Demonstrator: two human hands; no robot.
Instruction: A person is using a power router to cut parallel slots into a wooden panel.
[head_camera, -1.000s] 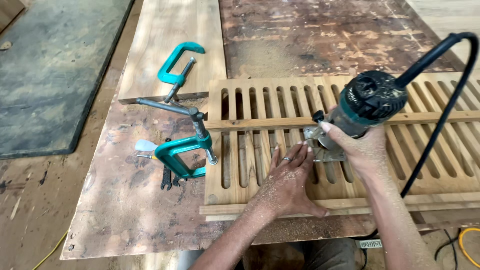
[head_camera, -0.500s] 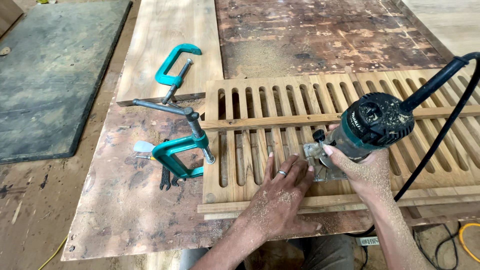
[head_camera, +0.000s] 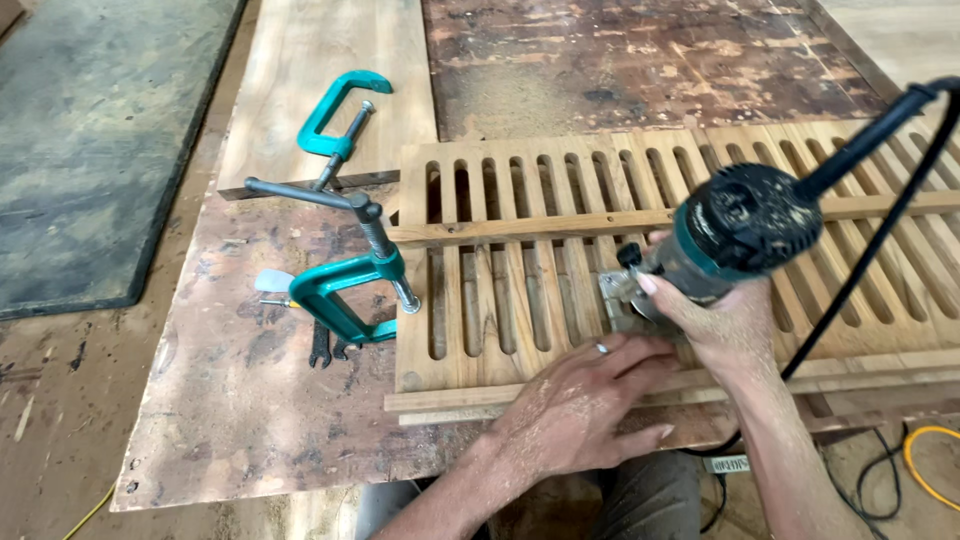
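- Right hand (head_camera: 715, 330) grips the trim router (head_camera: 725, 240) standing on the slatted wooden panel (head_camera: 500, 300).
- Left hand (head_camera: 580, 400) lies flat, fingers spread, just beside the base.
- Risk, I judge: a kick could drive the cutter into those fingers.
- The green clamp (head_camera: 345, 290) holds only one edge.

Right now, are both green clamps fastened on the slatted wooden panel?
No: only one green clamp grips the slatted wooden panel at its left edge, while the other green clamp lies loose on the plank behind.

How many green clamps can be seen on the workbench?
2. One green clamp stands at the left edge of the slatted wooden panel, gripping it. The other green clamp lies loose on the board behind it. None seems hidden.
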